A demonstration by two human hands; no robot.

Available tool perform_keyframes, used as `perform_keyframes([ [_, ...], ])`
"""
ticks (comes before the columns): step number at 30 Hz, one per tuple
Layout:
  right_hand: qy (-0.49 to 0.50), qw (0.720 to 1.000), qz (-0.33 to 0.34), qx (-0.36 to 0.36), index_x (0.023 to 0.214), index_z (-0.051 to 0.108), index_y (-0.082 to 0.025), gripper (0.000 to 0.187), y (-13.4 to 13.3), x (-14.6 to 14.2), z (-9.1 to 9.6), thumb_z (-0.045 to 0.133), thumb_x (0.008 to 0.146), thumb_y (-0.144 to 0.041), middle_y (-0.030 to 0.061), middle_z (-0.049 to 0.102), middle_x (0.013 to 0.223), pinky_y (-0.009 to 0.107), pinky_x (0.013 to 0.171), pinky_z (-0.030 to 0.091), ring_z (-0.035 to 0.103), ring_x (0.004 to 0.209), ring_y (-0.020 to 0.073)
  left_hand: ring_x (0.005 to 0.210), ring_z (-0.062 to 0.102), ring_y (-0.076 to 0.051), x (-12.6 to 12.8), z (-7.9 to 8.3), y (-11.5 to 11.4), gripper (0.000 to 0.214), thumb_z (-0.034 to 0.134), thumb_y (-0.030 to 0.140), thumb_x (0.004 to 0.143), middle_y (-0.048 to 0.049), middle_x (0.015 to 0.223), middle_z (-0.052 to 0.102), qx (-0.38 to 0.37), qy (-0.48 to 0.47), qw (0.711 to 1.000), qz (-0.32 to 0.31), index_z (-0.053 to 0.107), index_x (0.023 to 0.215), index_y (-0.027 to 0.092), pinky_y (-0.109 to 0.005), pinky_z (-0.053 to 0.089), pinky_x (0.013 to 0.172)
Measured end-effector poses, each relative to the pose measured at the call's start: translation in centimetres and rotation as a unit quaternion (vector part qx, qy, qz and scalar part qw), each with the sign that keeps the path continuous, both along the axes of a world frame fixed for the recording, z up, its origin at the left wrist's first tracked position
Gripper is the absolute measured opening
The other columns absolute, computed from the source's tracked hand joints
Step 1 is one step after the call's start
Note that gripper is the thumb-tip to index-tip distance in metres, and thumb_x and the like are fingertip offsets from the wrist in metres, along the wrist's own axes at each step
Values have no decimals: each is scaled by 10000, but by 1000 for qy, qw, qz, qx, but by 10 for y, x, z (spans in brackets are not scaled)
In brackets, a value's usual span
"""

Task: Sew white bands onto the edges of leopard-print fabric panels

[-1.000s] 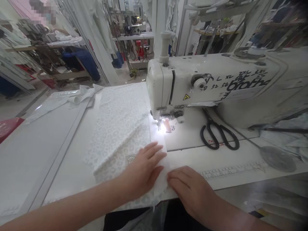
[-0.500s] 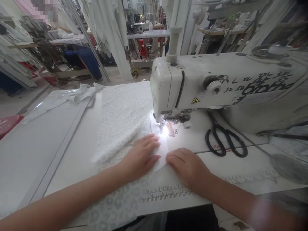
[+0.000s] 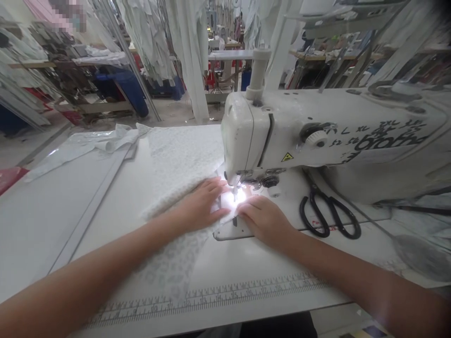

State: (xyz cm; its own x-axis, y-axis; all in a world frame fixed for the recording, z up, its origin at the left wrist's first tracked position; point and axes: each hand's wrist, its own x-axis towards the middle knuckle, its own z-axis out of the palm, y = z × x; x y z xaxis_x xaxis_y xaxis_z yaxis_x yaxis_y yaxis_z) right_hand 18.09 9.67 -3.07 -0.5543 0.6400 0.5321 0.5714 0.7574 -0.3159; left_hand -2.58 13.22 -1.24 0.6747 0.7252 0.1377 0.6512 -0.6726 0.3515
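Observation:
A pale fabric with faint grey leopard-like spots (image 3: 181,150) lies folded over on the table and runs under the head of the white sewing machine (image 3: 243,136). My left hand (image 3: 200,204) rests flat on it, fingers stretched out just left of the lit needle area. On the right, my right hand (image 3: 266,220) has its fingers pressed together at the edge of the fabric, close in front of the presser foot. Glare from the machine's lamp hides the stitching spot. Part of the fabric trails under my left forearm toward the front.
Black-handled scissors (image 3: 331,213) lie right of my right hand, beneath the machine arm. A printed ruler strip (image 3: 218,298) runs along the table's front edge. Crumpled pale cloth (image 3: 116,141) lies at the far left. Hanging garments and other sewing stations stand behind.
Both hands have moved forward toward the needle, and the fabric has gone with them. Its trailing end has slid forward, uncovering more of the ruler strip and the machine's metal plate.

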Motion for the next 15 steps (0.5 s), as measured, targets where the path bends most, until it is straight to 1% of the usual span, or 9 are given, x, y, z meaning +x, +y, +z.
perform_keyframes([
  [3,4,1000,3,-10,800,624,-143,274,7,0,0,375,915,-141,59,660,825,318,686,442,567,752,185,1183,416,-278,-2,2,11,416,557,409,796,-87,1177,517,13,4,1000,6,500,1146,193,-446,379,982],
  [5,9,1000,12,-15,809,625,-145,259,8,2,0,388,913,-136,57,662,858,330,720,443,570,786,188,1156,439,-275,-1,4,10,385,568,411,791,-81,1156,533,17,6,1000,2,528,1108,196,-441,398,963],
  [8,5,999,36,-29,854,623,-146,206,6,6,1,424,896,-116,55,647,902,349,767,435,564,836,189,1140,464,-221,2,6,-3,242,461,297,883,-54,1146,565,5,-5,999,-45,561,1086,211,-404,394,984],
  [10,-5,998,46,-38,896,618,-150,182,3,9,2,443,883,-103,54,627,917,351,778,430,555,856,187,1161,459,-190,4,6,-16,275,368,214,923,-41,1177,572,-10,-21,997,-76,562,1118,219,-377,392,1001],
  [11,-10,998,46,-40,914,615,-154,179,1,10,2,448,877,-102,54,616,918,350,775,429,550,856,187,1178,451,-185,4,6,-21,302,347,197,929,-37,1201,567,-18,-29,996,-83,552,1149,226,-373,395,1005],
  [13,-18,998,38,-42,939,612,-163,181,-4,12,2,453,870,-108,58,599,912,349,764,428,538,848,190,1202,440,-187,4,6,-27,338,341,192,932,-30,1238,554,-30,-40,995,-83,516,1216,249,-382,402,1007],
  [15,-28,998,25,-45,959,610,-172,181,-7,12,2,466,862,-121,59,586,903,349,753,425,524,830,193,1214,434,-190,3,6,-29,354,344,193,932,-20,1257,545,-36,-45,995,-85,501,1241,269,-396,394,1017],
])
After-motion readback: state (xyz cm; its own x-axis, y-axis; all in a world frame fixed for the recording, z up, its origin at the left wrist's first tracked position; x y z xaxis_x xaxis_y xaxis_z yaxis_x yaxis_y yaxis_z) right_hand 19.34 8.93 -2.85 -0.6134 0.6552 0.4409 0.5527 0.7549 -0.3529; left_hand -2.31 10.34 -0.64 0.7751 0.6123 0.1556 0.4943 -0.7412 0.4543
